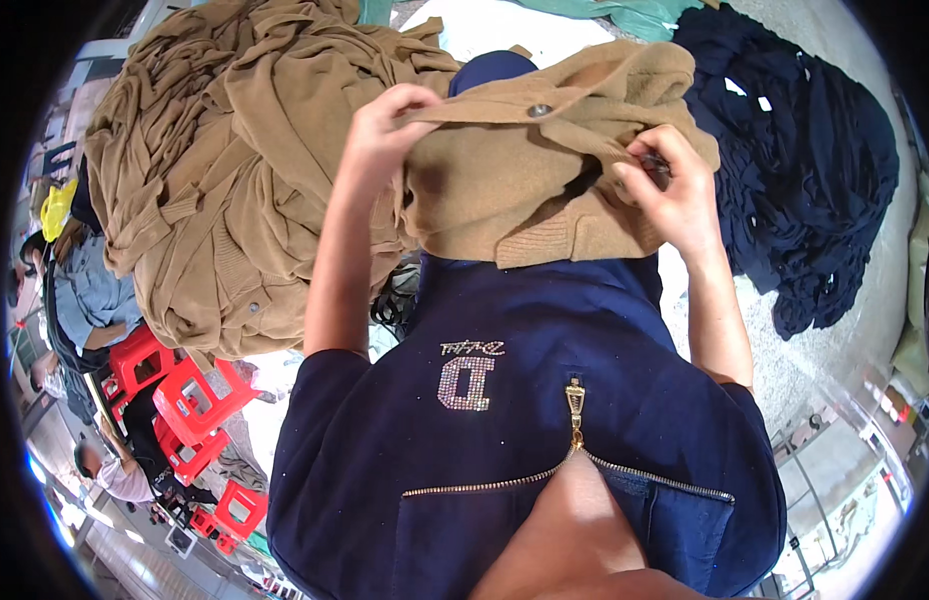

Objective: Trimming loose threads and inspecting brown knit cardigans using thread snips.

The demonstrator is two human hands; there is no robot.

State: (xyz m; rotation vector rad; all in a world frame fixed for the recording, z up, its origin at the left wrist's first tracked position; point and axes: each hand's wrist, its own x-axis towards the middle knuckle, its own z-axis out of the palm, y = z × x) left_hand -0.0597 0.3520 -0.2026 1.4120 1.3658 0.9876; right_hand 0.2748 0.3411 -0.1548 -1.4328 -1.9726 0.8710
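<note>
A tan knit cardigan [465, 185] lies bunched across my lap, its buttoned band lifted in a fold. My left hand [395, 125] pinches the left end of that band, fingers closed on the cloth. A dark round button [540, 111] shows on the band between my hands. At the cardigan's right side, my right hand [677, 190] is closed, thumb and fingertips against the knit. Something small and dark shows inside its curled fingers, too hidden to name. Ribbed trim [537, 243] hangs at the cardigan's near edge.
A big heap of tan knitwear [235, 150] rises at the left, close to my left forearm. Dark navy garments [795, 170] are piled at the right. Red plastic stools [200, 400] stand lower left, with other people [120, 470] beyond.
</note>
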